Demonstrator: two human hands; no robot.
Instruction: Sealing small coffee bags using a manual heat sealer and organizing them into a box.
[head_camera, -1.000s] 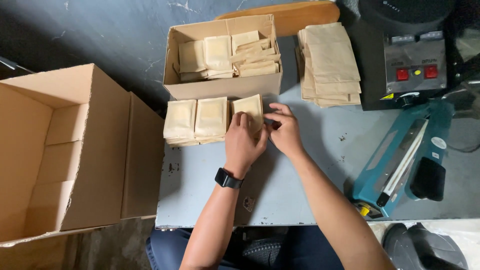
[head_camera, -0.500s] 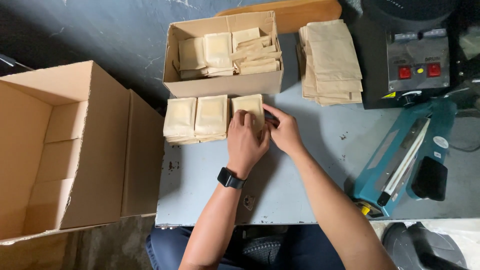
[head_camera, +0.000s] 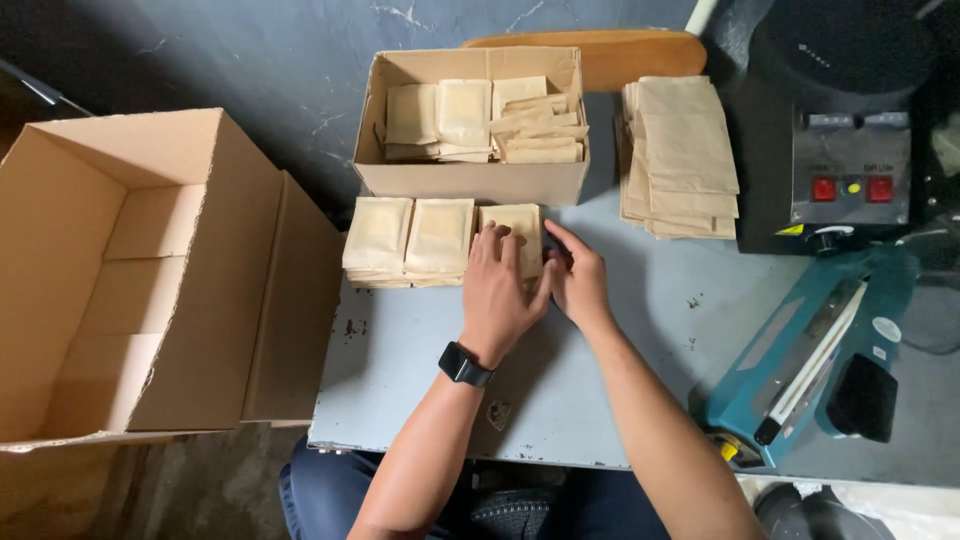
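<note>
Three stacks of tan paper packets lie side by side on the grey table (head_camera: 420, 370), just in front of a small cardboard box (head_camera: 470, 180). My left hand (head_camera: 500, 290), with a black watch on the wrist, lies flat on the right stack (head_camera: 515, 228). My right hand (head_camera: 578, 278) presses against that stack's right side. The left stack (head_camera: 378, 238) and middle stack (head_camera: 438, 238) are untouched. The small box holds more of the same packets, some flat, some on edge.
A large open cardboard box (head_camera: 130, 280) stands to the left of the table. A pile of flat tan bags (head_camera: 680, 155) lies at the back right. A teal heat sealer (head_camera: 800, 360) and a black machine with red buttons (head_camera: 850, 170) fill the right side.
Both hands have stayed on the right stack, with only small shifts of the fingers. The view has tilted slightly.
</note>
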